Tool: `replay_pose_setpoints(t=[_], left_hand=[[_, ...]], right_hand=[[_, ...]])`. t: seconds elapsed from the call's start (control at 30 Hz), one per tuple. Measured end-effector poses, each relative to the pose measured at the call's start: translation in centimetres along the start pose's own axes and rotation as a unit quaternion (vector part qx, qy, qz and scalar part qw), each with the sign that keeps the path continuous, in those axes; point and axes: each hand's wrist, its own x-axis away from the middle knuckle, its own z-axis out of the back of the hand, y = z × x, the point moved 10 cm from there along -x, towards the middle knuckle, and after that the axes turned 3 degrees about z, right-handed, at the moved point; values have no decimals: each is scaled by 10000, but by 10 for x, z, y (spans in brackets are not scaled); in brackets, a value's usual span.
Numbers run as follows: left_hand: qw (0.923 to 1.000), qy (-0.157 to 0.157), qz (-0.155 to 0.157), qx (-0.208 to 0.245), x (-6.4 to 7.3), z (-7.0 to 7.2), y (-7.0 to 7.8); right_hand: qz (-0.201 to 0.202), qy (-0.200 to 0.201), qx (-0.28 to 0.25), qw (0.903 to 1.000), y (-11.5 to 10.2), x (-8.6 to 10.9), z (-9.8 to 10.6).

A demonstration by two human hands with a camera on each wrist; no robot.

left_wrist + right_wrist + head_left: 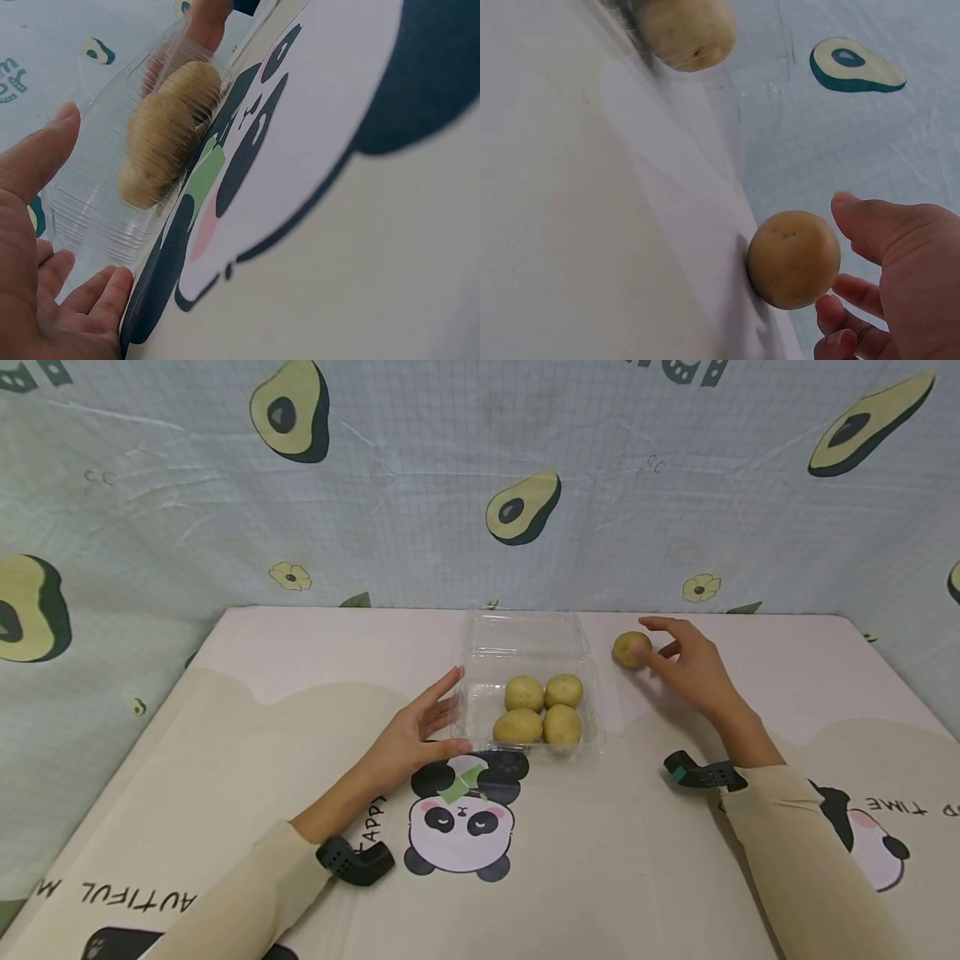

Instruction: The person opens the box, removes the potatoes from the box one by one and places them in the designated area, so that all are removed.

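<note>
A clear plastic clamshell box (pixel 480 706) stands on the table with its lid (pixel 528 631) folded back. Several potatoes (pixel 523 693) sit in its base, toward the right side. At the box's left side is my left hand (pixel 416 731), thumb and fingers spread; the left wrist view has the thumb (pixel 52 146) raised beside the ribbed plastic wall. One loose potato (pixel 630 649) rests on the table to the right of the lid. Around it is my right hand (pixel 693 668), fingers loosely bent. A gap separates the thumb (pixel 870 221) from that potato in the right wrist view.
The tabletop (pixel 600 860) has a printed cover with a panda face (pixel 461 839) in front of the box. Behind its far edge hangs a sheet (pixel 420 527) with avocado prints. Dark cameras (pixel 356 862) are strapped to both wrists.
</note>
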Motion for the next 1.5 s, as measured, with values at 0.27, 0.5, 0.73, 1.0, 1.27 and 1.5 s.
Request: replay_pose_setpoints(t=[0.27,0.5,0.73,1.0,1.27,1.5], left_hand=[[10000,2,-33,-16,0,0,1],[10000,3,-43,27,0,0,1],[10000,15,-10,2,0,0,-1],[10000,18,12,24,0,0,-1],[10000,12,5,13,0,0,-1],[10000,3,-2,43,0,0,-2]], right_hand=[[163,298,-10,9994,-17,-2,12],[356,278,-283,9986,-43,-3,15],[856,301,-524,9945,-75,0,14],[1449,26,-755,9866,-102,5,1],[2140,-440,-796,9726,-123,10,-20],[2605,-958,-955,9560,-136,16,-37]])
